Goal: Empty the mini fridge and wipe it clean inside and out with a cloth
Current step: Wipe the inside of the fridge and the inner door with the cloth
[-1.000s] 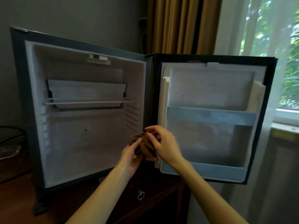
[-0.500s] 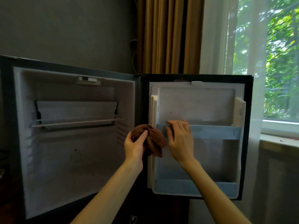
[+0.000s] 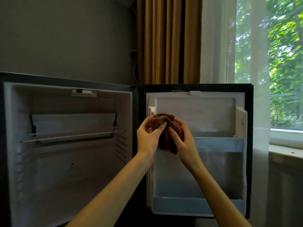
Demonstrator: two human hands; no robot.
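The mini fridge (image 3: 68,177) fills the lower frame, white inside, its door (image 3: 205,115) swung wide open to the right. A crumpled brown cloth (image 3: 164,119) is mid-frame, before the door's upper left.

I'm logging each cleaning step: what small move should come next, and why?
Probably press the brown cloth, gripped by the left hand and right hand, onto the door liner behind it and start wiping; the fridge holds nothing.

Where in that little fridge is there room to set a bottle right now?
The cavity below the white wire shelf is bare. The pale blue lower door rack is bare too. It is crowded at the pale blue upper door rack, where the left hand and right hand grip a crumpled brown cloth.
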